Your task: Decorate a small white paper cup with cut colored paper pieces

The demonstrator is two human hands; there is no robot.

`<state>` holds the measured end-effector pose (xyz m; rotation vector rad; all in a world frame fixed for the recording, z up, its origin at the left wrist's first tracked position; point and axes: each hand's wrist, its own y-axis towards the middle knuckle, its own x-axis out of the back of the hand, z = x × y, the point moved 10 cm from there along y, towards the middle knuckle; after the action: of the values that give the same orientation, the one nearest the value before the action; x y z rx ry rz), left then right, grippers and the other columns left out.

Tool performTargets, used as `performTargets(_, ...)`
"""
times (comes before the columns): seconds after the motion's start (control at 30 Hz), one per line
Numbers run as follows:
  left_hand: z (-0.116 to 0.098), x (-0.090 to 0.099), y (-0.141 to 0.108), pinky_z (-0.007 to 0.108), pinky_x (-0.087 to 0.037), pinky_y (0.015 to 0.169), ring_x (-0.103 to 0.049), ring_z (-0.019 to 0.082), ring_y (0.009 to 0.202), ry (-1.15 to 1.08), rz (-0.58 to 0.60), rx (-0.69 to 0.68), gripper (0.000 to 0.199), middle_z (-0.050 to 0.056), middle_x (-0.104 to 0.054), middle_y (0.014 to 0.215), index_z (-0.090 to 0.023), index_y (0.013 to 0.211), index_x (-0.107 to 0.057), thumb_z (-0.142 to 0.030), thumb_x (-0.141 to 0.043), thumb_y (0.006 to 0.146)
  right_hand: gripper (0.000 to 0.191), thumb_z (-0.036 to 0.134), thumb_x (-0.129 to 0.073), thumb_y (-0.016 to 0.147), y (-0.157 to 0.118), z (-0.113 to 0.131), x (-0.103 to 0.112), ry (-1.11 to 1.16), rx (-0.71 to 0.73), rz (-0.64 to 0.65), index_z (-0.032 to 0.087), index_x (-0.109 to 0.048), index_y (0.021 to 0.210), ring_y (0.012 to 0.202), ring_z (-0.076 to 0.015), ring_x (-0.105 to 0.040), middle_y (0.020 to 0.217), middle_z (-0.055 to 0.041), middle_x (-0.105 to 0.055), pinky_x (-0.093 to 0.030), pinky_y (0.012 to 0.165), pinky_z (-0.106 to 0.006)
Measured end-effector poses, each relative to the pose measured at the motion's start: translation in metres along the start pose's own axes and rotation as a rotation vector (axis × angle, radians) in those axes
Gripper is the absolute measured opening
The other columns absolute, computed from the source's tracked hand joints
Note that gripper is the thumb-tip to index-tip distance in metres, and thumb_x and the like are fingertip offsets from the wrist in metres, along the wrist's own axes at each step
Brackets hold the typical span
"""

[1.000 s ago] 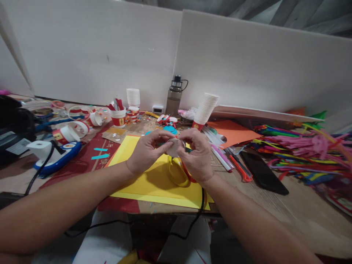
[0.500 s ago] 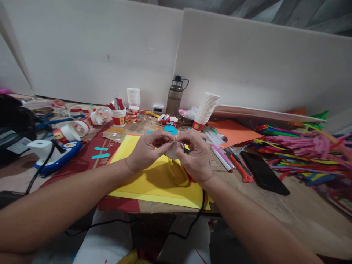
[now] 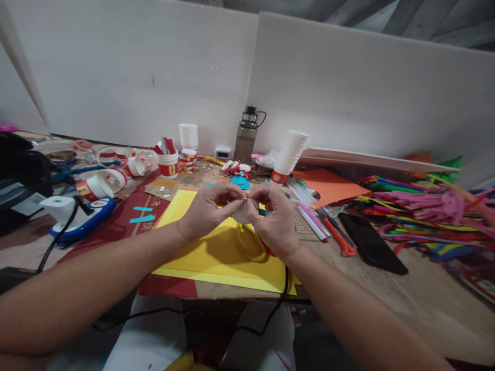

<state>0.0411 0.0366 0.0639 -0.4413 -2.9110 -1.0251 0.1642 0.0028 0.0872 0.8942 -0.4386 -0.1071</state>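
Observation:
A small round white piece (image 3: 241,213) is pinched between my two hands, above yellow sheets (image 3: 209,260). My left hand (image 3: 211,208) grips its left edge between thumb and forefinger. On its right edge, the thumb and fingers of my right hand (image 3: 275,219) are closed, nearly touching the left fingertips. A tiny red bit shows at the top between the fingers; its shape is too small to make out. Just below hangs or lies a yellow loop (image 3: 251,253), partly hidden by my right hand.
Behind the hands are teal discs (image 3: 240,182), a bottle (image 3: 246,136) and stacked paper cups (image 3: 291,154). To the right lie an orange cutter (image 3: 340,238), a black phone (image 3: 372,245) and colourful pipe cleaners (image 3: 433,206). A blue-and-white device (image 3: 83,221) stands left; a black cable hangs in front.

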Motion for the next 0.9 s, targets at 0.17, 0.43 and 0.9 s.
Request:
performTargets(0.17, 0.011, -0.003, 0.001, 0.024, -0.050, 0.068, -0.063, 0.012, 0.073, -0.041, 0.043, 0.113, 0.013, 0.001, -0.067, 0.078, -0.017, 0.082, -0.062, -0.027, -0.069, 0.078, 0.006, 0.017, -0.060, 0.077, 0.001, -0.011, -0.005, 0.029, -0.119, 0.043, 0.020, -0.055, 0.078, 0.068, -0.0119, -0.053, 0.075, 0.0011, -0.058, -0.045, 0.064, -0.026)
performTargets(0.43, 0.045, 0.005, -0.004, 0.022, -0.048, 0.053, -0.060, 0.012, 0.064, -0.275, -0.099, 0.400, 0.024, 0.002, -0.065, 0.076, -0.016, 0.083, -0.063, -0.033, -0.075, 0.071, 0.022, 0.041, -0.054, 0.089, 0.001, -0.036, -0.016, 0.290, -0.325, 0.144, 0.021, -0.058, 0.098, 0.076, -0.0138, -0.057, 0.085, -0.0012, -0.061, -0.047, 0.068, -0.027)
performTargets(0.9, 0.078, 0.024, -0.013, 0.018, -0.045, 0.046, -0.058, 0.010, 0.060, -0.480, -0.353, 0.658, 0.024, 0.000, -0.063, 0.070, -0.016, 0.074, -0.062, -0.025, -0.079, 0.060, 0.034, 0.054, -0.056, 0.084, -0.010, -0.070, -0.030, 0.489, -0.578, 0.151, 0.022, -0.054, 0.094, 0.070, -0.0117, -0.057, 0.086, -0.0004, -0.060, -0.050, 0.060, -0.026)
